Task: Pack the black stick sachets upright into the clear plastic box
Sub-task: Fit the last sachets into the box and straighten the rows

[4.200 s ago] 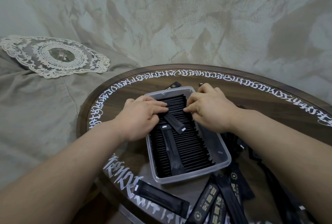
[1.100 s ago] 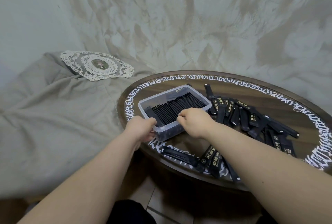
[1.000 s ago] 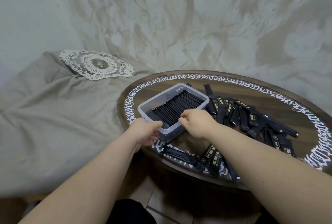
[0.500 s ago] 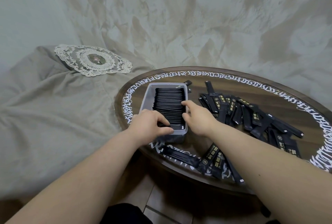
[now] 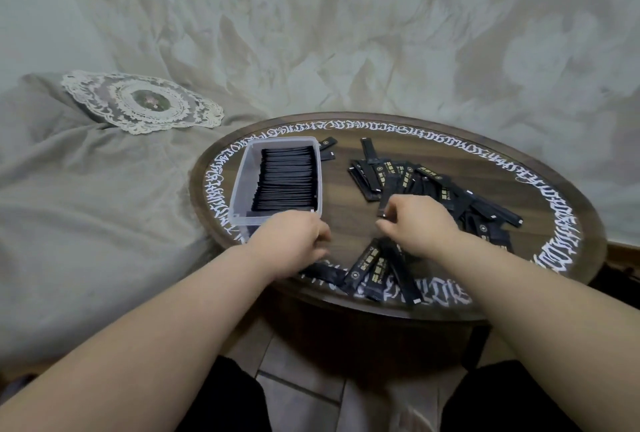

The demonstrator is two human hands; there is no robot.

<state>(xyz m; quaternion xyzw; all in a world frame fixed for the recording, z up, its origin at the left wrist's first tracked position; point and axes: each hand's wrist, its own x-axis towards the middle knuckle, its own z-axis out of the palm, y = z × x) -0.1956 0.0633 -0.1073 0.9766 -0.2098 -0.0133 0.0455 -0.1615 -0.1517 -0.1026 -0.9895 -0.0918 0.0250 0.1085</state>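
Both hands are coming off the box [image 5: 242, 185], which is now sitting square at the bench's [image 5: 346, 220] left edge, mostly full of upright sachets [image 5: 287, 178]; next grab starting. Left hand [image 5: 291, 244] is loosely curled, holding nothing visible. Right hand [image 5: 415, 223] is pinching one loose sachet [image 5: 384, 203] by the pile [image 5: 450, 196].

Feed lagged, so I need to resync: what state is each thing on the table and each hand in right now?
clear plastic box: lid off, mostly filled with upright sachets, gap along its left wall.
loose pile of sachets: flat, scattered right of the box.
near-edge sachets: flat.
left hand: fingers curled, hold unclear.
right hand: pinching a sachet.
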